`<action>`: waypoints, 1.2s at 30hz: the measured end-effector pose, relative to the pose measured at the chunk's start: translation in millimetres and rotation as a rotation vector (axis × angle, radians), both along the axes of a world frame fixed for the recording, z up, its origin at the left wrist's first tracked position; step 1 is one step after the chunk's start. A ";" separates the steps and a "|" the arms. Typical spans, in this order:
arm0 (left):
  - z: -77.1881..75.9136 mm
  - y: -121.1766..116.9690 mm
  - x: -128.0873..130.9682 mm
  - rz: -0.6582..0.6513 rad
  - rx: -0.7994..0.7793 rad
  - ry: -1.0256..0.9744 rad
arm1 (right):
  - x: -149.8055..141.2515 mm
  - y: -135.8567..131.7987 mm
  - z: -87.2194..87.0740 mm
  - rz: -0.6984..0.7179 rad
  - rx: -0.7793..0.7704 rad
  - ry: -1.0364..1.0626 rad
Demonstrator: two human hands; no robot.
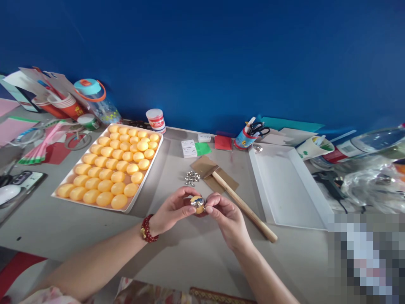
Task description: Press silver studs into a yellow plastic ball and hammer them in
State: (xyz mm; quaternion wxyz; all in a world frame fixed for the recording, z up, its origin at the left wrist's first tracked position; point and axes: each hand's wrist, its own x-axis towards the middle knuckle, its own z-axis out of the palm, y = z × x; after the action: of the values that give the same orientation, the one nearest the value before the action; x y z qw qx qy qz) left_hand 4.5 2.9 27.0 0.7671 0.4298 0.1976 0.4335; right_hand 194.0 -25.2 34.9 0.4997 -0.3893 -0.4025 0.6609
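Between the thumb and fingers of my left hand (173,211) is an orange ping-pong ball (199,210), partly covered with shiny silver studs (196,203). My right hand (226,217) pinches thumb and forefinger together at the ball's right side; whatever is in that pinch is too small to make out. Just beyond my hands lies a loose pile of small silver studs (192,177). A hammer (243,204) with a wooden handle rests to the right, its head on a brown sheet (226,180).
On the left, a shallow box (133,202) holds rows of orange balls. A white tray (294,190) lies right, one silver-covered ball (257,148) in its far corner. Small white boxes (189,148), a red-and-white tub (156,120) and a blue cup (245,139) with scissors stand towards the wall.
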 end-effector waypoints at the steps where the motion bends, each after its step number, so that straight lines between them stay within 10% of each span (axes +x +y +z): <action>1: 0.2 -0.1 0.2 0.001 -0.001 0.001 | -0.1 0.0 0.4 0.000 -0.002 -0.003; 36: -8.4 -0.3 -5.1 0.066 0.139 0.170 | 1.6 0.9 3.5 0.046 -0.070 -0.026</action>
State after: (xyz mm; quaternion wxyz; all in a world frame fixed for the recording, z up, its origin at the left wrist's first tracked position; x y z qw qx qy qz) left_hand -0.6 2.6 18.6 0.7011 0.5106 0.2454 0.4331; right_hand 195.6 -24.3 38.4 0.4652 -0.4060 -0.3944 0.6806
